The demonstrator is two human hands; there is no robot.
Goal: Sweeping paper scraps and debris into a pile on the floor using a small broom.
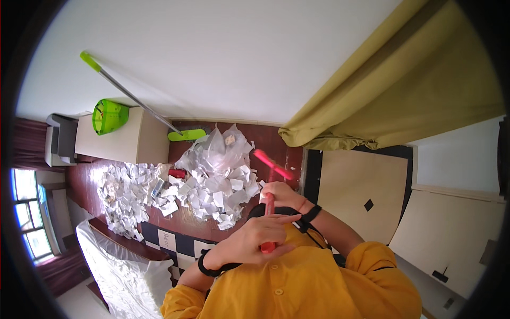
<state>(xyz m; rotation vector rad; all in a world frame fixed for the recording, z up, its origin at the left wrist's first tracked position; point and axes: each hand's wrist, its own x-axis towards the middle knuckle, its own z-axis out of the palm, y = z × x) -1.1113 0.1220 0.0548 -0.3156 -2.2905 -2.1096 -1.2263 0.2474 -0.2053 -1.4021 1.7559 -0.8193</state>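
A red T-headed, squeegee-like tool [273, 165] is in front of my body, its crosspiece pointing away from me. My right hand [283, 194] is wrapped round the handle below the head. Nearer to me, my left hand [260, 237] grips the lower handle, with some fingers stretched and the red butt showing under the palm. Past the tool's head, to the left, lies a big heap of crumpled white paper scraps [218, 186]. On top of it rests a pale translucent plastic bag [234, 139].
More paper scraps [125, 194] cover the dark red floor further left. A green mop [186, 135] leans on the white wall beside a cabinet [151, 141] bearing a green bin [111, 116]. An olive curtain [404, 80] hangs right; plastic-covered furniture [119, 271] stands lower left.
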